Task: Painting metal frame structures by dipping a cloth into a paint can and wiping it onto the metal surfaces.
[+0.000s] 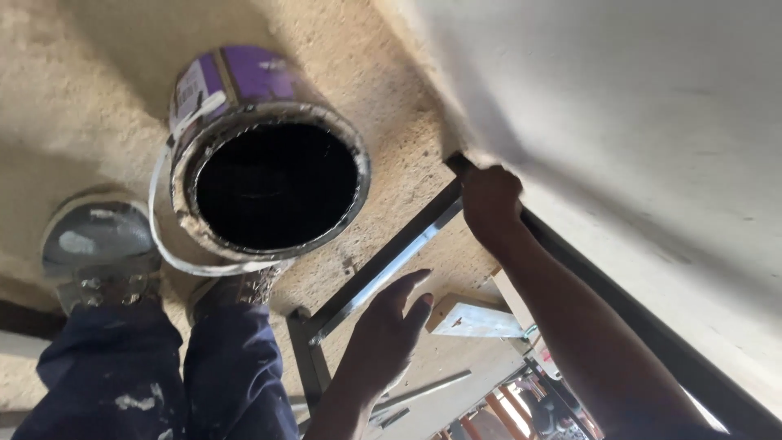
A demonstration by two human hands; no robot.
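Both of my hands are at the dark metal frame (383, 261) that runs slantwise along the edge of the rough, sandy platform (90, 90) I stand on. My right hand (490, 204) is closed around the upper stretch of that frame, fingers curled over the bar just where a pale, smooth wall (635, 106) meets it. My left hand (387, 330) is open, fingers stretched out and close together, palm turned toward the lower part of the frame, near it; whether the fingertips touch the bar I cannot tell. A paint can (261, 155) with a purple label and a crusted rim stands on the platform to the left of the frame, its inside dark, its thin wire handle (167, 236) hanging down the side. My left shoe (98, 253), grey and spattered, sits beside the can, and my right shoe (240, 289) is tucked just under the can's rim. My dark blue trousers (163, 375) carry white splashes. Past the frame, below, lie pale boards (472, 318) and a thin metal strip (423, 391), well apart from my hands
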